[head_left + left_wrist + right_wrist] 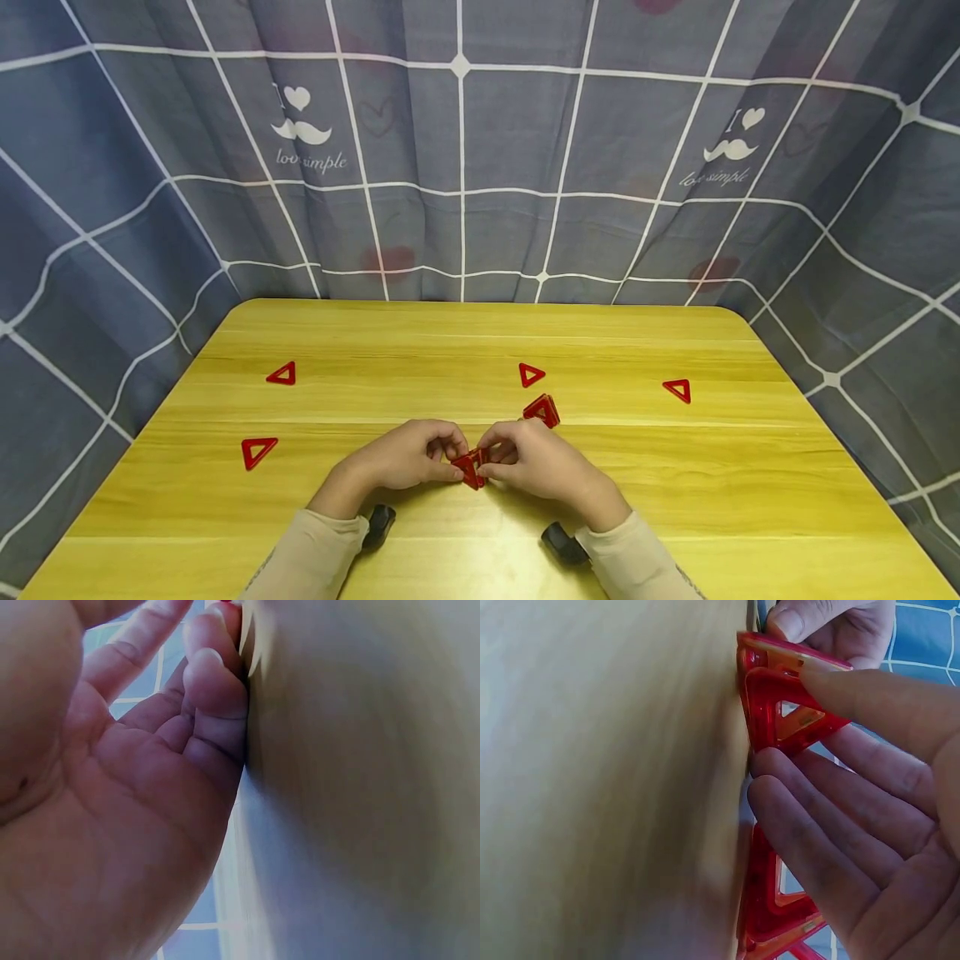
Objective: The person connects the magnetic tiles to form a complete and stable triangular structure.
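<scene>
Near the table's front middle, my left hand and right hand hold a small group of red triangular magnetic tiles between them. The tiles stand on edge, set at an angle to each other. My left thumb and fingers pinch the left side of the group; the right thumb and fingers pinch the right side. In the right wrist view, my right thumb lies on the top of a red open-centred tile. The left wrist view shows mostly my left palm, its curled fingers against the table, the tiles nearly hidden.
Just beyond my right hand stands a cluster of joined red triangles. Single red triangles lie at the back middle, right, back left and left of the wooden table. A checked curtain surrounds the table.
</scene>
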Motion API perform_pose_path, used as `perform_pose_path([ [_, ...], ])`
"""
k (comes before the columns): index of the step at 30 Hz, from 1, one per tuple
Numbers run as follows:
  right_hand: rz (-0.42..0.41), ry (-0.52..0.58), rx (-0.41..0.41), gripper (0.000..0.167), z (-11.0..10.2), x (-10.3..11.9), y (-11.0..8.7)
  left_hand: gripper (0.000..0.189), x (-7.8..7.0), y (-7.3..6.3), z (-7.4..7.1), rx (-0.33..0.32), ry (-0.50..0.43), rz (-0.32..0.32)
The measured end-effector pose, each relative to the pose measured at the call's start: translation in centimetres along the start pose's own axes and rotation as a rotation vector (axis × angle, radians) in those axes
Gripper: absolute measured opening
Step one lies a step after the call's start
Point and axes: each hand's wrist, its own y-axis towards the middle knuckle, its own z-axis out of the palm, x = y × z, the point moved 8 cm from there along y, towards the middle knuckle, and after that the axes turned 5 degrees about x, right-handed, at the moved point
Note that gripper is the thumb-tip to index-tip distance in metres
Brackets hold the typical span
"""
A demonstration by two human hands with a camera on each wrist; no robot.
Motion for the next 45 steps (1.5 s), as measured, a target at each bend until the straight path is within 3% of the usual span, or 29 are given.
perform_pose_path([
  [13, -0.015, 0.003, -0.037, 0.017, 0.03, 0.22, 0.15, 0.015, 0.10, 0.10, -0.07, -0.011, 0.007, -0.011],
  [25, -0.045, -0.112, -0.129, 0.024, -0.35, 0.38, 0.26, 0.021, -0.66, 0.22, -0.04, -0.057, 0.031, -0.012],
  [32, -0.029, -0.050, -0.109, 0.026, -0.05, 0.20, 0.38, 0.023, -0.76, 0.22, -0.08, -0.073, 0.051, -0.025],
  [39, -0.032, -0.099, -0.111, 0.017, -0.25, 0.18, 0.36, 0.025, -0.65, 0.16, -0.19, -0.059, 0.050, -0.013],
  [45, 0.016, -0.160, -0.135, 0.019, -0.91, -0.07, 0.23, 0.030, -0.40, -0.25, -0.40, -0.021, 0.001, -0.008],
])
